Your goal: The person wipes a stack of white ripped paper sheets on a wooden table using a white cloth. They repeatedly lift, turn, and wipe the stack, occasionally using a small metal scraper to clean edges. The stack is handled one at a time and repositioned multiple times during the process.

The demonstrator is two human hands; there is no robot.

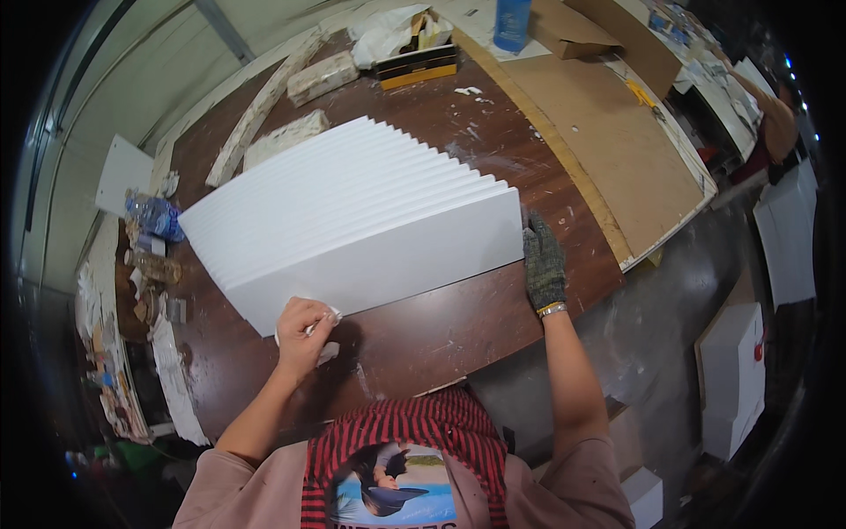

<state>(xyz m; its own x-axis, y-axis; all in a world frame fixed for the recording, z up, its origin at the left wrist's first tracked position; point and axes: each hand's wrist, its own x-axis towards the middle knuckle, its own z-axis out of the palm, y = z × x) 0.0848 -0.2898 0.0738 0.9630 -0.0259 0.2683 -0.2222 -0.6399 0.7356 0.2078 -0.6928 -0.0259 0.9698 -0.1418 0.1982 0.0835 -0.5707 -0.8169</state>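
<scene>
A large white piece (388,256) lies across the brown table, with a smooth front face and a top of many parallel ridges. Whether it is one ribbed block or several boards set together I cannot tell. My left hand (303,333), bare, is closed around a crumpled white cloth or tissue (329,352) at the lower left of the front face. Its fingers are curled in a pinch. At the piece's right end my right hand (545,260), in a dark grey knit glove, rests with fingers stretched flat along the edge.
White-smeared blocks (323,78) and a long bar (256,119) lie behind the piece. A black and yellow box (418,68) and a blue bottle (511,25) stand at the back. Plastic bottles (155,214) are at left. Cardboard (608,141) covers the right side; another person's arm (775,119) shows beyond.
</scene>
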